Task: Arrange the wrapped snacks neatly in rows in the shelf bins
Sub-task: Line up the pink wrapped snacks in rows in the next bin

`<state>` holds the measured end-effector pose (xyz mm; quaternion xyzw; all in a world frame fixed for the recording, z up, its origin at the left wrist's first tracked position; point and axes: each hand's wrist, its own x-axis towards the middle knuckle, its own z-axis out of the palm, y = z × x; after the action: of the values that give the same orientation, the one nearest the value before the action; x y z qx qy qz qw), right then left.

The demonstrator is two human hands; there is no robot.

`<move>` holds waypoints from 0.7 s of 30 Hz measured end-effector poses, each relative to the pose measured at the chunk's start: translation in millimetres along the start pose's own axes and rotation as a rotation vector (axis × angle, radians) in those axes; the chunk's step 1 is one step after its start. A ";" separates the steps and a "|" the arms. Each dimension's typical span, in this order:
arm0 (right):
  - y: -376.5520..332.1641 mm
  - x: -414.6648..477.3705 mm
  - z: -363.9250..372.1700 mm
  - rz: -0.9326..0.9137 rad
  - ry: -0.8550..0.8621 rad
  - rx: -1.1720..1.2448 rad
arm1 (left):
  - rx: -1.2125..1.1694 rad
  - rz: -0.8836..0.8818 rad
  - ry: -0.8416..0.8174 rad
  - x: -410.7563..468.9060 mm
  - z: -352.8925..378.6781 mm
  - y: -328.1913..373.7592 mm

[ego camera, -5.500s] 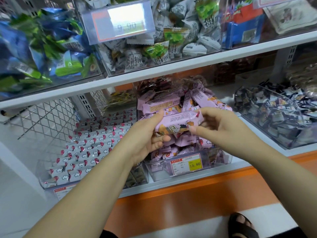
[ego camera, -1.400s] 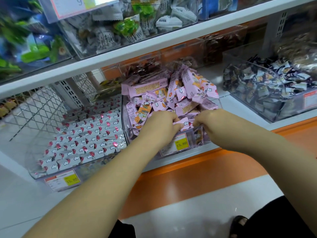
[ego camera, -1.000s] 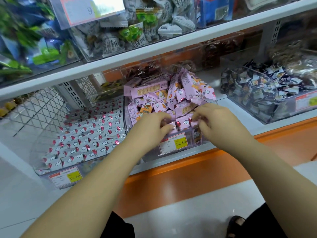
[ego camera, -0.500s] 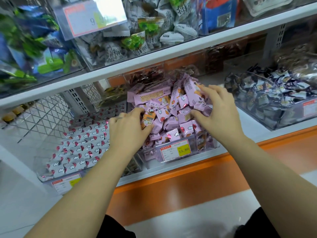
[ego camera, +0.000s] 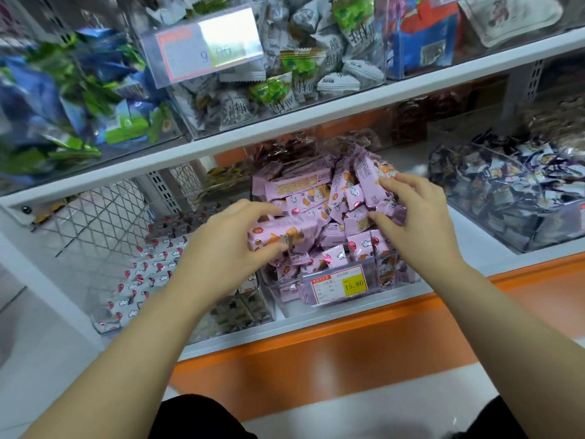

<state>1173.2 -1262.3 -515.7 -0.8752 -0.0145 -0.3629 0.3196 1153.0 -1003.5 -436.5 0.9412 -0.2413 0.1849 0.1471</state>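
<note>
The left hand is curled round one long, pink, glossy-wrapped snack bar, held at the left edge of the heaped pink snacks in the clear plastic bin. The right hand is laid on the heap with bent fingers; whether a pack is pinched cannot be told. Beside it, white packs are laid flat in rows.

Upper price label glare-washed, blue-green packets at upper left blurred, left hand covering part of the purple snack bar it grips, hold of the right hand unclear, bin of dark snacks cut by right edge.
</note>
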 end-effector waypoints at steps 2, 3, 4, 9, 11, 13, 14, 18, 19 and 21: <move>-0.9 -0.8 0.4 0.004 0.002 0.005 | 0.089 -0.044 -0.132 1.5 -11.7 1.8; -1.2 -1.0 0.8 0.006 0.005 0.008 | 0.133 -0.065 -0.195 2.5 -14.8 4.1; -1.7 -1.0 0.8 0.008 0.008 0.010 | 0.188 -0.064 -0.249 3.8 -15.9 7.3; -2.1 -1.7 1.0 0.009 0.005 0.008 | 0.090 -0.035 -0.415 20.7 3.9 17.9; -1.2 -1.6 1.0 0.010 0.003 0.014 | -0.044 -0.067 -0.469 27.6 16.5 17.4; -0.1 -1.7 1.1 0.013 0.003 0.026 | -0.086 -0.077 -0.521 32.3 30.4 15.7; 0.4 -1.6 1.0 0.014 0.002 0.030 | -0.088 -0.074 -0.544 33.9 36.0 15.8; 0.1 0.0 0.8 0.030 -0.011 0.024 | -0.312 -0.140 -0.625 38.5 45.8 15.9; -0.9 0.2 0.6 0.037 -0.018 0.023 | -0.406 -0.184 -0.641 38.5 46.2 15.5; -2.3 0.1 0.0 0.043 -0.026 0.020 | -0.433 -0.195 -0.651 39.3 46.7 15.5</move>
<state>1172.7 -1260.5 -514.4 -0.8767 -0.0036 -0.3445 0.3357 1190.1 -1049.3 -458.6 0.9163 -0.2184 -0.1931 0.2748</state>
